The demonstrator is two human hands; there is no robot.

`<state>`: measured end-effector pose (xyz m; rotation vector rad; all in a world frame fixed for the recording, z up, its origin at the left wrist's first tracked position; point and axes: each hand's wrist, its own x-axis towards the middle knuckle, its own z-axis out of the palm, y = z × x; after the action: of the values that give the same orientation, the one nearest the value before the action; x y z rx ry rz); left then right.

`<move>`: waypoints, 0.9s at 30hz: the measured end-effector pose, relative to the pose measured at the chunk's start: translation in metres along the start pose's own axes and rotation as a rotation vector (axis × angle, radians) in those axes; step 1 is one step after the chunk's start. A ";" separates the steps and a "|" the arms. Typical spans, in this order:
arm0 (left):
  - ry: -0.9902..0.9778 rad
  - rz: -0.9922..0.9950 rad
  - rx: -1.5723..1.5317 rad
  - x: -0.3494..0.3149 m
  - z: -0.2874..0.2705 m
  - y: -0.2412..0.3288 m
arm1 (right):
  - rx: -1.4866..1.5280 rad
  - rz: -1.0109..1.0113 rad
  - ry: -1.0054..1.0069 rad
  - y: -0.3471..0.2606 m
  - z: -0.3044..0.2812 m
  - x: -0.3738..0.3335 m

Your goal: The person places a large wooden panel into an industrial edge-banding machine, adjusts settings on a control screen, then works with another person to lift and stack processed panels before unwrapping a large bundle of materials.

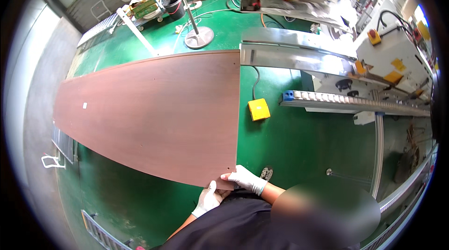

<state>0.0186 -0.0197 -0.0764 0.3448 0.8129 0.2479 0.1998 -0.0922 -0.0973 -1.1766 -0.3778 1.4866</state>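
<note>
A large reddish-brown wood-grain board [154, 114] stretches from my body out to the far left, with a small white sticker [84, 105] near its far left end. My left hand [210, 200], in a white glove, is closed on the board's near edge, thumb on top and fingers partly hidden below. Also gloved in white, my right hand [244, 179] grips the near right corner, its thumb over the top face and the other fingers mostly out of sight. The board's far right corner meets the end of a metal machine rail [299, 55].
A yellow foot-pedal box [259, 109] lies on the green floor right of the board. A roller rail [355, 102] runs along the machine [397, 53] at right. Behind the board stand a pedestal fan [199, 37] and a dark bucket [174, 8]. A blue-grey rack [103, 231] sits lower left.
</note>
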 end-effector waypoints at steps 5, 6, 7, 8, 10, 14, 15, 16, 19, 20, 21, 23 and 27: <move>-0.005 -0.184 -0.135 0.027 -0.011 -0.019 | 0.159 0.013 0.157 0.022 -0.060 -0.034; 0.055 -0.093 -0.262 0.031 -0.010 -0.015 | 0.209 0.007 0.219 0.021 -0.071 -0.046; 0.114 -0.002 -0.390 0.033 -0.011 -0.009 | 0.260 0.002 0.280 0.018 -0.081 -0.058; 0.100 0.076 -0.378 0.031 -0.008 0.004 | 0.269 0.003 0.353 0.010 -0.090 -0.078; 0.111 0.250 -0.309 0.030 -0.019 0.035 | 0.333 -0.028 0.459 0.009 -0.114 -0.107; 0.214 0.484 -0.192 0.043 -0.090 0.095 | 0.426 -0.171 0.704 0.020 -0.167 -0.168; 0.189 0.527 -0.189 0.046 -0.105 0.109 | 0.417 -0.197 0.778 0.027 -0.185 -0.181; 0.227 0.542 -0.204 0.049 -0.103 0.117 | 0.465 -0.167 0.843 0.036 -0.208 -0.201; 0.305 0.572 -0.213 0.049 -0.129 0.137 | 0.664 -0.218 1.126 0.032 -0.247 -0.245; 0.310 0.582 -0.206 0.049 -0.129 0.135 | 0.703 -0.302 1.191 0.037 -0.266 -0.261; 0.318 0.594 -0.195 0.045 -0.130 0.134 | 0.745 -0.383 1.253 0.045 -0.284 -0.276; 0.253 0.608 -0.227 0.035 -0.142 0.136 | 0.772 -0.506 1.371 0.045 -0.307 -0.295; 0.314 0.515 -0.148 0.027 -0.130 0.122 | 0.553 -0.746 1.617 0.060 -0.349 -0.312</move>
<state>-0.0702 0.1285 -0.1294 0.3773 0.9981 0.8560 0.4055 -0.5126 -0.1587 -1.1964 0.6274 -0.2504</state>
